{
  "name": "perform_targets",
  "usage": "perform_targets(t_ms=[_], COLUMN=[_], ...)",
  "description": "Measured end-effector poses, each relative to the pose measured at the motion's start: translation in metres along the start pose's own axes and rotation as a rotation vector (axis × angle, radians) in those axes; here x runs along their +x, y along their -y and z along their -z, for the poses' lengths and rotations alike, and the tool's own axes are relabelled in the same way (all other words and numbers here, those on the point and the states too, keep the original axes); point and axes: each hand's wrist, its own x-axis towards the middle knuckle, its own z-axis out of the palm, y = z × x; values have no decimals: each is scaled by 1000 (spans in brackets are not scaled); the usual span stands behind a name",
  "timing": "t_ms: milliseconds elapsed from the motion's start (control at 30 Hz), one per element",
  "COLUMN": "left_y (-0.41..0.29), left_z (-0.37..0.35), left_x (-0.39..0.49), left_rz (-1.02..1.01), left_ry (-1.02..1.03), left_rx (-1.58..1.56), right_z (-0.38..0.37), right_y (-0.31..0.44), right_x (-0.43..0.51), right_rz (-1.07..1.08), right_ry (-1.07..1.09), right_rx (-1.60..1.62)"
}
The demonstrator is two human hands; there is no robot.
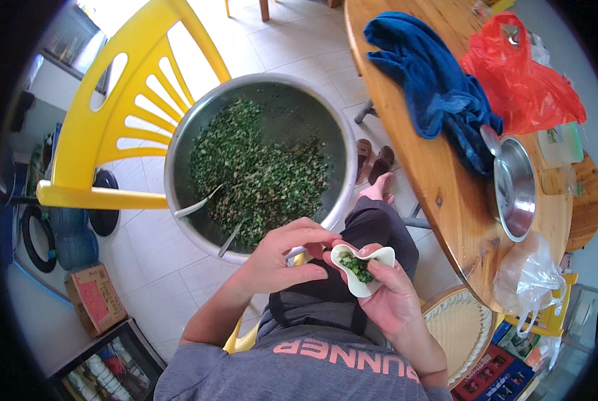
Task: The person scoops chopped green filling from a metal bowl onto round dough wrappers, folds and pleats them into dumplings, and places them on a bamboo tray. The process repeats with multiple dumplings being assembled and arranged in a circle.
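Note:
My right hand [386, 288] holds a white dough wrapper [343, 255], cupped and folded up at its sides. A small heap of chopped green filling [357, 266] sits in its middle, with my right thumb against it. Beside it is my left hand [291, 253], its thumb apart from the fingers and its fingertips at the wrapper's left edge. In front of me stands a large metal basin [349, 165] with a mass of chopped green filling [259, 175] mixed with paler bits. A spoon [198, 204] and a second utensil [232, 238] lean on its near left rim.
A yellow plastic chair [73, 150] stands at the left, behind the basin. The wooden table [444, 210] at right carries a blue cloth [424, 75], red plastic bag [524, 85], metal bowl [516, 188] and clear bag [529, 275]. A round woven tray [451, 326], edged with pale crimped pieces, lies lower right.

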Motion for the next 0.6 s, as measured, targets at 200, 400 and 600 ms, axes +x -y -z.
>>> perform_targets(t_ms=[200, 400, 600], left_y=[7, 12, 16], left_z=[-2, -1, -7], left_x=[0, 1, -5], left_rz=[-170, -278, -280], left_ry=[-36, -50, -145], left_rx=[18, -46, -85], right_z=[-7, -9, -14], right_y=[-9, -8, -10], right_x=[-4, -10, -9], right_rz=[-43, -64, -58], right_ry=[28, 67, 8], right_rx=[-52, -30, -32])
